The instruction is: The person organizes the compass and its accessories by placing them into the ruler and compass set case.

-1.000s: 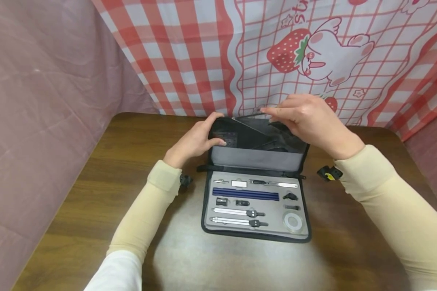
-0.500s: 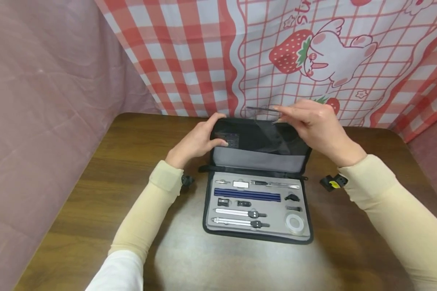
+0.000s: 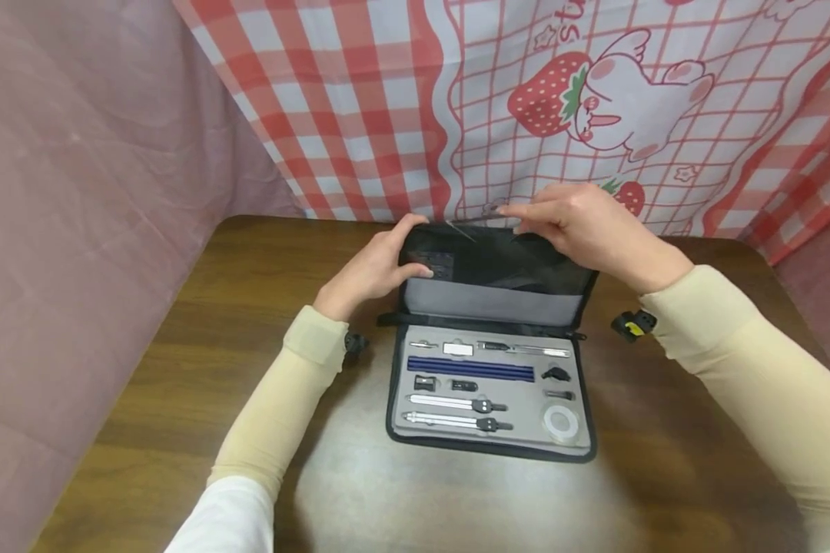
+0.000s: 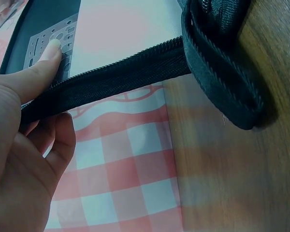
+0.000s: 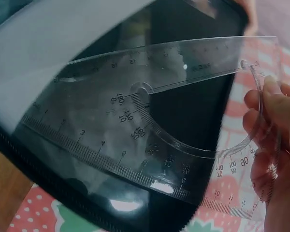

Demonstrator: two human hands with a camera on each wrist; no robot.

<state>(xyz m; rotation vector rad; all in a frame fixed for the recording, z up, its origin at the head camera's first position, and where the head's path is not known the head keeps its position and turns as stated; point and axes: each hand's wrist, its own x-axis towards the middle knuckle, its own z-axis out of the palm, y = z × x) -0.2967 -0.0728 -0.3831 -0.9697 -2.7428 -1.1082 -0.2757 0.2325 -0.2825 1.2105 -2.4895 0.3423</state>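
Observation:
A zippered drawing-set case lies unfolded on the table, its black and grey lid raised. My left hand grips the lid's left edge, thumb on the inner face and fingers behind. Under the thumb, a template with cut-out shapes sits in the lid's clear pocket. My right hand pinches a clear plastic set square with a protractor arc by one end, at the lid's top edge. The set square's far part overlaps the dark pocket; how deep it goes in, I cannot tell.
In the grey tray are blue pencils, two compasses, a white eraser, a sharpener and a round clear disc. A wooden table lies below; a checked curtain hangs right behind the lid.
The right hand rose to the right with the set square, then came back down and left towards the pocket. The left hand keeps its grip on the lid.

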